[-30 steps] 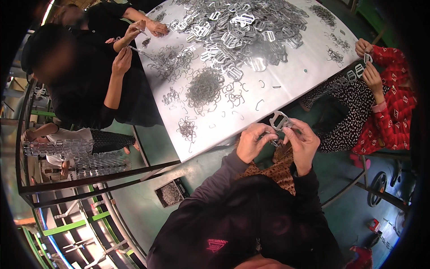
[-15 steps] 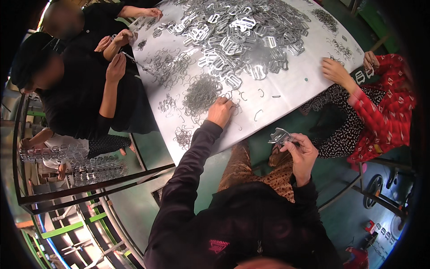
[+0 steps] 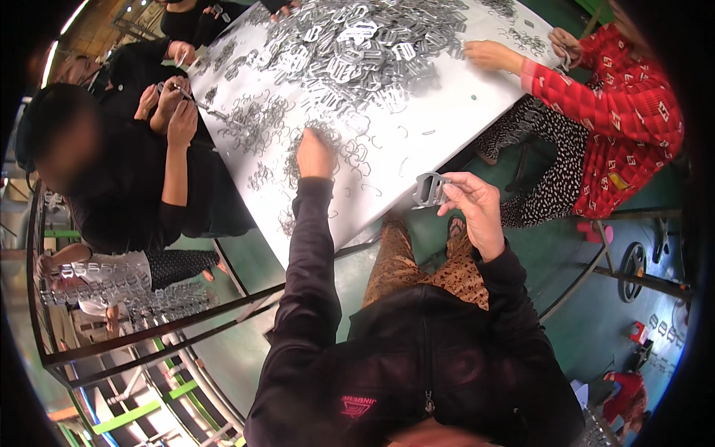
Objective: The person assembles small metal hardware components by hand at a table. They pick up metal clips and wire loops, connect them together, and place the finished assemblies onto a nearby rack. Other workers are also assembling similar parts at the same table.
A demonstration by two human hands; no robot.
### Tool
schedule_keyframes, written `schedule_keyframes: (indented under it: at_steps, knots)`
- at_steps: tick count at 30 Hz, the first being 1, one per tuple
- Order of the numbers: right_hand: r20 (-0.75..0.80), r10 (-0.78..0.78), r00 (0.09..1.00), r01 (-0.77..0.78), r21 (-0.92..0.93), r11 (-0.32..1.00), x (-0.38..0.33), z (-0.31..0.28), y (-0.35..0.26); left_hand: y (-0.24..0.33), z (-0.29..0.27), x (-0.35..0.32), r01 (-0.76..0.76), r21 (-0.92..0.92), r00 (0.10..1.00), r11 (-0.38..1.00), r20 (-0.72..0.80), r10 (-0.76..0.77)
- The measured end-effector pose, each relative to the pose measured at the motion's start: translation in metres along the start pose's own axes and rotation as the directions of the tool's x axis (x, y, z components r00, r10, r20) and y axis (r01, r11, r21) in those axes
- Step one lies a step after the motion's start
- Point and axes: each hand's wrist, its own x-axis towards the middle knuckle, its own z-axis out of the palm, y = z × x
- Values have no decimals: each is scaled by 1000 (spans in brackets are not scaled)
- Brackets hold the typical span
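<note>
My right hand (image 3: 477, 208) pinches a flat grey metal slide buckle (image 3: 429, 191) with slots, held up off the table's near edge. On the white table (image 3: 380, 175) my left hand (image 3: 316, 156) reaches into a pile of thin bent wire hooks (image 3: 293, 160). Its fingers are curled and closed, their tips hidden among the hooks, so what they hold does not show. Loose wire hooks (image 3: 357, 158) lie scattered just right of this hand. Beyond them rises a large heap of similar metal buckles (image 3: 361, 56).
More wire hooks (image 3: 257, 115) are spread along the table's left side. Co-workers in black (image 3: 134, 171) handle small parts at the left. At the right sits a person in a red patterned top (image 3: 603, 104), one hand on the table. A dark metal frame (image 3: 171, 328) stands lower left.
My left hand has moved left and farther into the hook pile. My right hand has shifted left and up, turning the buckle flat side into view. The whole view has shifted a little.
</note>
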Motion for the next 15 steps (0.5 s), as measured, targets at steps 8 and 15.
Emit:
schedule_keyframes:
  at_steps: [8,15]
  knots:
    - [-14,-12,1000,11,-96,995,2,-1,16,96,-55,-96,410,-876,877,255,455,152]
    - [-56,-67,996,52,-234,971,-1,-2,26,123,-45,-111,18,-755,937,656,241,252]
